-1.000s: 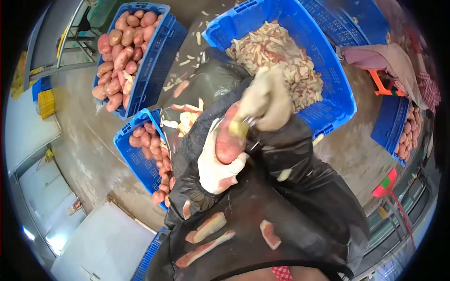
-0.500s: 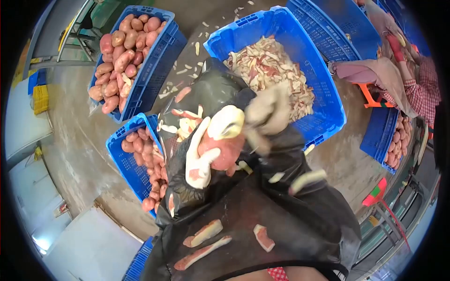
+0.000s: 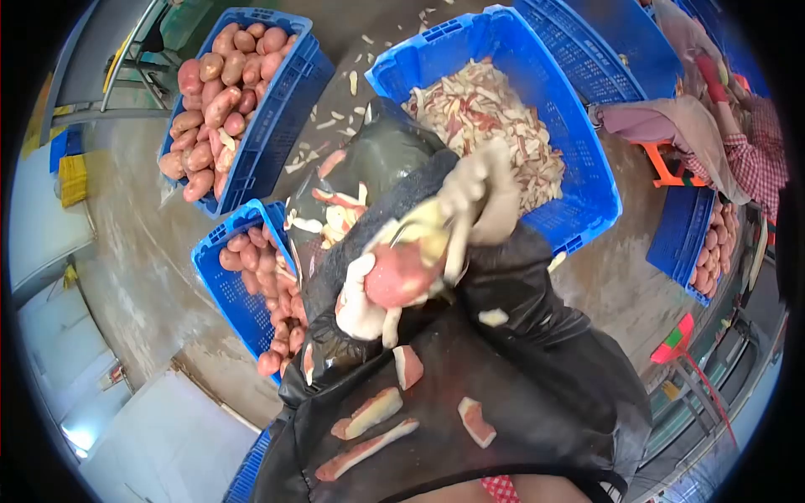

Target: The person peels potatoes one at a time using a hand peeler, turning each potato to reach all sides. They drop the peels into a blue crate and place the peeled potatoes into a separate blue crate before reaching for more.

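My left hand (image 3: 360, 306), in a pale glove, is wrapped round a red-skinned potato (image 3: 398, 277) over my lap. Pale flesh shows at the potato's upper right end, where the skin is off. My right hand (image 3: 482, 193), gloved and blurred, is closed round a peeler (image 3: 412, 225) that lies against this bared end; its handle is mostly hidden by the fingers. Strips of peel (image 3: 369, 413) are scattered on the black apron (image 3: 545, 402), and more peel lies on my dark-covered knee.
A blue crate (image 3: 599, 180) holding a heap of peelings stands ahead. To the left, one blue crate (image 3: 314, 75) is piled with potatoes, and a nearer crate (image 3: 220, 298) holds more. At right, another person (image 3: 755, 159) works beside a potato crate (image 3: 671, 226) and an orange stool (image 3: 662, 168).
My right hand has come left and down onto the potato, its peeler now over the bared end. The potato has tilted in my left hand. A fresh peel strip lies on the apron below.
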`<state>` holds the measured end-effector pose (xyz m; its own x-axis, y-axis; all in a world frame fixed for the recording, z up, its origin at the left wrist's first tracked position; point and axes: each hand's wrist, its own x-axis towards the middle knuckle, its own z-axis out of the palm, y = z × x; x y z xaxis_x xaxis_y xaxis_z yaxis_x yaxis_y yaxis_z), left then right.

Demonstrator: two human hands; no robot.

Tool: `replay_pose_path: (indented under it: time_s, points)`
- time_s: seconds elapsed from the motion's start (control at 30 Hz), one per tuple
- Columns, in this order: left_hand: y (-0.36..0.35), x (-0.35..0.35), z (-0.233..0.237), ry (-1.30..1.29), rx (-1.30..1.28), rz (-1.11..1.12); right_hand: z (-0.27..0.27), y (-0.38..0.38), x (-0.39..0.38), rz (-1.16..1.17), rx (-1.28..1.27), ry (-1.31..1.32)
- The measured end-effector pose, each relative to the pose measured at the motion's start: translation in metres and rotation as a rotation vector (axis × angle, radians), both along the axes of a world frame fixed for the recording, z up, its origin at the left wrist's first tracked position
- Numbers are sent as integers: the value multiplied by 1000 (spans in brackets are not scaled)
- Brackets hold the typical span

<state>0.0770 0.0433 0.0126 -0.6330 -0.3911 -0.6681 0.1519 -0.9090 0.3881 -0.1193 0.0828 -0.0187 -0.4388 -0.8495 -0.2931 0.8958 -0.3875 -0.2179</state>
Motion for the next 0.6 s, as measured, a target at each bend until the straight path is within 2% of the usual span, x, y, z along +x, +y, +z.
replay_pose_path:
  time_s: [0.03,0.1,0.17,0.2,0.23,0.3,0.37,0.4,0.43,0.5,0.53,0.57,0.6]
  points:
    - [0,-1,-1,21,152,33,5,1,5,-41,37,21]
    - [4,12,-13,83,181,57,-11,0,5,-21,120,-14]
    - [4,16,-11,-192,-1344,-469,0,1,15,4,265,72]
    - [3,9,-11,-198,-1640,-446,3,2,16,12,306,171]
    - [9,7,-11,-386,-1254,-500,-5,0,12,18,306,169]
    - [13,2,-20,-407,-1429,-479,-38,-4,-5,65,429,263]
    - [15,0,-14,-434,-1436,-481,-67,-4,-46,-177,454,213]
    - [13,3,-14,-408,-1372,-459,-49,-7,-57,-322,495,17]
    - [10,2,-16,-376,-1315,-430,-46,5,-63,-286,382,110]
    - [6,-3,-5,-377,-1296,-453,8,-1,-10,-276,420,86]
    - [4,-5,-2,-384,-990,-420,-12,15,2,144,471,340]
    - [4,-4,1,-386,-689,-388,-11,6,-1,-224,755,1093]
    - [2,-3,0,-397,-714,-409,-33,2,-23,-263,553,588]
